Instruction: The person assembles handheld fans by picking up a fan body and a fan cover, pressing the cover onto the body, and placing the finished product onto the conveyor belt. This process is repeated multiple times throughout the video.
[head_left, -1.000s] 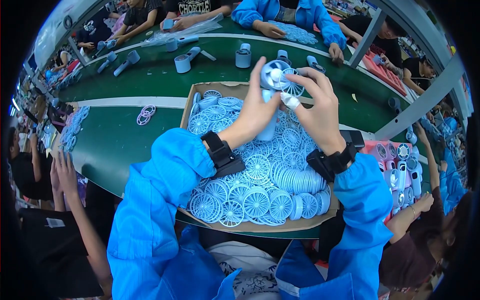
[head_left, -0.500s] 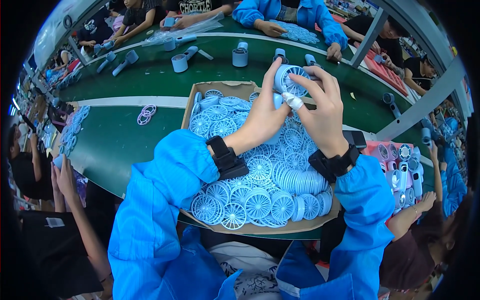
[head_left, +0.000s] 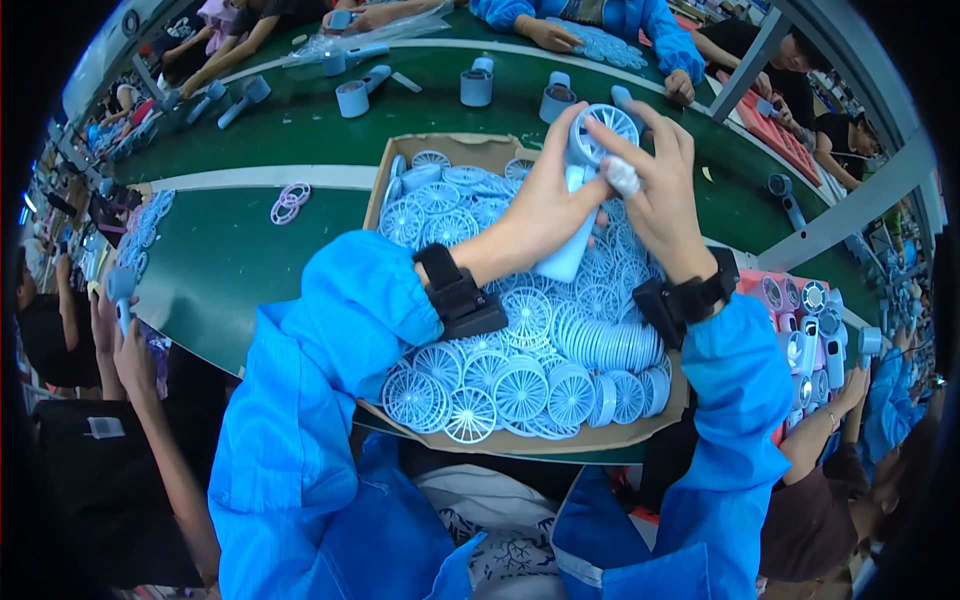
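Above the far part of an open cardboard box, I hold a light-blue handheld fan (head_left: 566, 256) with a round, spoked grille on its head. My left hand (head_left: 548, 205) wraps round the fan where head and handle meet. The fingers of my right hand (head_left: 652, 185) grip the head's far side and press on the grille; white wrapping covers one digit. Below, the cardboard box (head_left: 632, 438) is heaped with loose light-blue spoked grilles (head_left: 522, 392), some stacked in a row on their edges.
Several light-blue fan bodies (head_left: 477, 86) stand or lie on the green conveyor (head_left: 290, 140) beyond the box. Two pinkish rings (head_left: 290, 203) lie left of it. At right, a pink tray (head_left: 768, 290) holds finished-looking fans. Metal posts (head_left: 850, 190) and other people surround the table.
Both hands have shifted slightly right with the fan, and it has turned so that its handle shows below my left hand. On the conveyor, the fan body behind my hands shows more fully.
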